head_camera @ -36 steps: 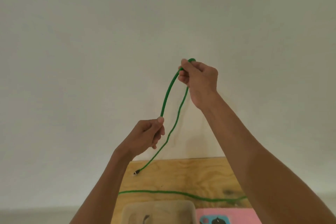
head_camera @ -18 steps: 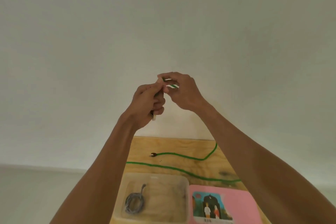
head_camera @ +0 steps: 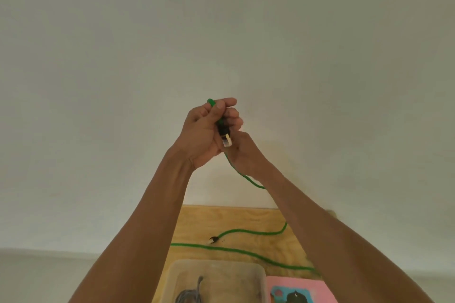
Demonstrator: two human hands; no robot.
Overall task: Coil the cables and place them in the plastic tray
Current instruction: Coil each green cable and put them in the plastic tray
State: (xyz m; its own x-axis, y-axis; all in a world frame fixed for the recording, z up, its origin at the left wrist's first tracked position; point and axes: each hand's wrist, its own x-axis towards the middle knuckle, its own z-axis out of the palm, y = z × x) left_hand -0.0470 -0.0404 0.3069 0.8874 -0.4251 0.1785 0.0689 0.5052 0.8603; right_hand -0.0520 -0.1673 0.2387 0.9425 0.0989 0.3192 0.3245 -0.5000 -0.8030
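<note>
Both hands are raised in front of the pale wall, pressed together. My left hand (head_camera: 200,131) grips the green cable (head_camera: 248,231) near its black plug with a clear tip, which points down between the palms. My right hand (head_camera: 242,147) sits behind, closed on the same cable, which runs from it down past my right forearm. The rest of the cable lies in loose curves on the wooden table (head_camera: 246,216), its other plug end resting there. At the bottom stands the clear plastic tray (head_camera: 256,275) with a coiled grey cable (head_camera: 189,296) inside.
A pink book (head_camera: 317,290) with a picture on its cover lies right of the tray. The wall rises directly behind the table's far edge. Grey floor shows to the left and right of the table.
My hands have come together from apart and now clasp the cable's plug end. The view has tilted down, showing more of the table and tray.
</note>
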